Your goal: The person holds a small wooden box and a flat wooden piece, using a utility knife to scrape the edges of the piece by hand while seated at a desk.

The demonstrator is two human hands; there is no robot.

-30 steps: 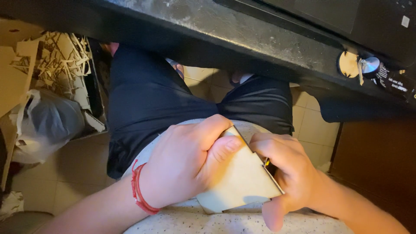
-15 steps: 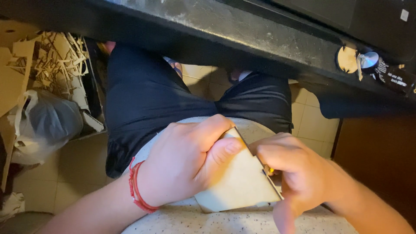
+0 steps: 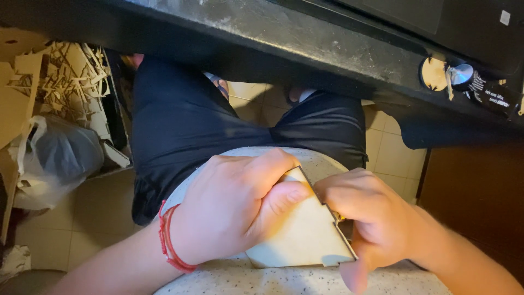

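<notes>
Wooden panel (image 3: pixel 303 235), pale, flat and roughly triangular with notched edges, lies on a speckled round surface (image 3: pixel 262 281) over the person's lap, pinned between both hands. The left hand (image 3: pixel 234 210), a red string bracelet (image 3: pixel 170 246) at its wrist, is closed over the panel's left side with the thumb pressed on its face, while the right hand (image 3: pixel 376 218) is curled tight against the slanted right edge. Beyond lie black trousers (image 3: pixel 185 125), a dark worktop (image 3: pixel 284 38), wood offcuts (image 3: pixel 60 82) and a grey plastic bag (image 3: pixel 57 158).

Workshop: wood offcuts (image 3: pixel 60 82), worn bench (image 3: pixel 305 38)
</notes>
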